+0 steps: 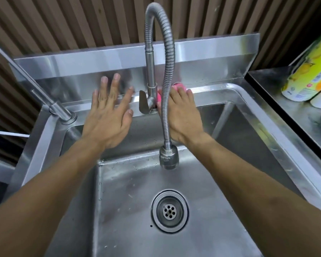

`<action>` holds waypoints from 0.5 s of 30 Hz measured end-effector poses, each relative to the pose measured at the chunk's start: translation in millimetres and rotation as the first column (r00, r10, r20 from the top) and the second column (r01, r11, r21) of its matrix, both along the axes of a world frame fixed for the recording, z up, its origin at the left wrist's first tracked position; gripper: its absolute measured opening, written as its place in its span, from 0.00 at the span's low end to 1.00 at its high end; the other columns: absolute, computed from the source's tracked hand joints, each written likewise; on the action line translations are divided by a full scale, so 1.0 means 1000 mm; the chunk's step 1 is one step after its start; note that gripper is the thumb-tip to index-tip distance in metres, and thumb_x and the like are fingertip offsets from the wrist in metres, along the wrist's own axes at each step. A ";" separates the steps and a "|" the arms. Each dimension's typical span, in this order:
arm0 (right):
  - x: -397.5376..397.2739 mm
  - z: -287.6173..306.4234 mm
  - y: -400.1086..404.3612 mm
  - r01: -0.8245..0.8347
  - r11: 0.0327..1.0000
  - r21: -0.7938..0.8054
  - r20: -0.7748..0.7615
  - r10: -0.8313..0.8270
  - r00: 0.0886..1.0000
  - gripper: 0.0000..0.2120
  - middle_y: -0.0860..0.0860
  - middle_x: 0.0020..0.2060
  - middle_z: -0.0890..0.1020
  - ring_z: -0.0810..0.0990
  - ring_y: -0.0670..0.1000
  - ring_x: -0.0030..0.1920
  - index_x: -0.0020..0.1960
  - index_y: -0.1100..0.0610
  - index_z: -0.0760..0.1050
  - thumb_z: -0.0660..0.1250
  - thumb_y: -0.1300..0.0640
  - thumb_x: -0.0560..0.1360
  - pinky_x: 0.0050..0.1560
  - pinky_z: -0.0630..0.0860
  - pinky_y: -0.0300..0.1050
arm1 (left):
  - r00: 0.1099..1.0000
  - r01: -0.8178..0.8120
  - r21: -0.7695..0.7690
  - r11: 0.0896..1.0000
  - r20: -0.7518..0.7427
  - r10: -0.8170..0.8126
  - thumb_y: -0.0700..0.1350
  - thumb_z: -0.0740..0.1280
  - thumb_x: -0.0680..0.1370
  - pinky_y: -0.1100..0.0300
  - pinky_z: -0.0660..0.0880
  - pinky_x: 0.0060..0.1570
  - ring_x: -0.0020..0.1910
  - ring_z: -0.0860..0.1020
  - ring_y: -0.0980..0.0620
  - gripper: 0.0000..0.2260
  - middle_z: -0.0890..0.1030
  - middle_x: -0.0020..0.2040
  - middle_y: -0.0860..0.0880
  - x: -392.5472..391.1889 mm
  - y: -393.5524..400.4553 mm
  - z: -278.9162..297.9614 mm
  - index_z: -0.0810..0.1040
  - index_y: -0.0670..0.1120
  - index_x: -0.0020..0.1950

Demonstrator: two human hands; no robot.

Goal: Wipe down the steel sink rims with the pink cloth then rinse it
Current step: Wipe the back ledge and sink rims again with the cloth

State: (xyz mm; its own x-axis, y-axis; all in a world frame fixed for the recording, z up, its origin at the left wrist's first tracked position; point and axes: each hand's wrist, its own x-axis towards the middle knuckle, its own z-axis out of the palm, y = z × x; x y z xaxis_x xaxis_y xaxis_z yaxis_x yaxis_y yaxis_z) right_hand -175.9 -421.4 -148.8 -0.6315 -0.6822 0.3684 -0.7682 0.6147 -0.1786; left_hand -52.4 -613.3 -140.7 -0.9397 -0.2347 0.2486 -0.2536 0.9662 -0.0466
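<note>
The steel sink fills the head view, its back rim (211, 89) running under the splashback. My right hand (183, 115) lies flat on the pink cloth (177, 85), pressing it on the back rim just right of the tap base; most of the cloth is hidden under the fingers and behind the hose. My left hand (109, 115) hovers with fingers spread, empty, over the back rim left of the tap lever (144, 102). The flexible steel tap (167, 80) arches between my hands, and its spray head (168, 157) hangs over the basin. No water runs.
A second slim tap (59, 110) stands at the sink's back left corner. A yellow-green printed roll (311, 71) lies on the steel counter at the right. The drain (170, 211) sits in the basin floor. A ribbed wall stands behind the splashback.
</note>
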 end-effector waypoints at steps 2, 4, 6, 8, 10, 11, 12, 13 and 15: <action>-0.008 0.006 0.010 -0.067 0.998 -0.011 0.037 0.068 0.997 0.24 0.52 0.73 0.73 0.66 0.59 0.76 0.76 0.52 0.69 0.49 0.45 0.86 0.79 0.59 0.59 | 0.999 0.039 -0.025 0.999 -0.007 -0.039 0.59 0.43 0.84 0.44 0.32 0.78 0.77 0.24 0.47 0.28 0.29 0.82 0.47 -0.008 -0.004 0.001 0.42 0.56 0.84; -0.021 0.005 0.028 -0.025 0.999 -0.029 0.073 0.027 0.997 0.25 0.51 0.76 0.71 0.63 0.57 0.79 0.78 0.49 0.68 0.49 0.42 0.86 0.81 0.56 0.59 | 0.997 0.083 -0.059 0.995 0.002 -0.083 0.60 0.42 0.84 0.43 0.34 0.79 0.78 0.25 0.48 0.28 0.31 0.82 0.47 -0.011 -0.010 0.001 0.45 0.57 0.84; -0.033 0.002 0.048 0.101 0.991 -0.082 0.103 -0.093 0.990 0.23 0.51 0.76 0.71 0.63 0.57 0.80 0.77 0.48 0.69 0.51 0.42 0.87 0.81 0.56 0.58 | 0.992 0.127 -0.089 0.988 0.027 -0.125 0.62 0.41 0.83 0.43 0.35 0.79 0.79 0.27 0.47 0.29 0.31 0.82 0.47 -0.012 -0.018 0.003 0.46 0.57 0.84; -0.038 0.004 0.057 0.214 0.967 -0.141 0.153 -0.193 0.969 0.21 0.52 0.73 0.75 0.66 0.59 0.77 0.75 0.50 0.73 0.53 0.45 0.87 0.79 0.60 0.57 | 0.984 0.177 -0.123 0.977 0.039 -0.173 0.63 0.41 0.83 0.44 0.36 0.80 0.80 0.30 0.46 0.30 0.34 0.83 0.47 -0.016 -0.025 0.006 0.48 0.55 0.84; -0.041 0.007 0.053 0.249 0.954 -0.168 0.117 -0.231 0.966 0.19 0.55 0.64 0.81 0.74 0.62 0.69 0.67 0.56 0.78 0.55 0.49 0.86 0.70 0.67 0.56 | 0.965 0.259 -0.185 0.948 0.077 -0.249 0.61 0.41 0.84 0.46 0.36 0.80 0.81 0.32 0.46 0.29 0.39 0.83 0.47 -0.022 -0.029 0.011 0.47 0.54 0.84; -0.042 0.008 0.051 0.274 0.942 -0.192 0.109 -0.257 0.960 0.17 0.56 0.58 0.83 0.77 0.62 0.63 0.62 0.58 0.79 0.55 0.51 0.86 0.64 0.69 0.55 | 0.953 0.302 -0.212 0.929 0.101 -0.287 0.61 0.41 0.84 0.46 0.36 0.80 0.81 0.33 0.46 0.28 0.41 0.84 0.47 -0.025 -0.031 0.012 0.47 0.54 0.84; -0.042 0.008 0.049 0.316 0.917 -0.243 0.144 -0.288 0.947 0.16 0.56 0.54 0.84 0.79 0.61 0.58 0.59 0.58 0.79 0.55 0.51 0.86 0.59 0.71 0.54 | 0.942 0.334 -0.228 0.915 0.117 -0.315 0.60 0.40 0.85 0.46 0.37 0.80 0.81 0.33 0.46 0.28 0.43 0.84 0.47 -0.028 -0.032 0.012 0.46 0.55 0.84; -0.043 0.009 0.049 0.375 0.866 -0.332 0.222 -0.315 0.923 0.16 0.55 0.50 0.84 0.80 0.60 0.53 0.56 0.57 0.79 0.55 0.50 0.85 0.55 0.74 0.53 | 0.936 0.349 -0.230 0.908 0.122 -0.329 0.60 0.40 0.85 0.46 0.37 0.80 0.81 0.33 0.46 0.27 0.44 0.84 0.47 -0.030 -0.032 0.011 0.46 0.55 0.84; -0.041 0.015 0.052 0.459 0.693 -0.557 0.355 -0.301 0.885 0.16 0.52 0.44 0.84 0.81 0.56 0.48 0.54 0.53 0.77 0.53 0.48 0.85 0.51 0.78 0.55 | 0.939 0.343 -0.208 0.916 0.107 -0.327 0.59 0.41 0.85 0.46 0.36 0.80 0.82 0.35 0.46 0.27 0.46 0.84 0.47 -0.032 -0.032 0.007 0.49 0.53 0.84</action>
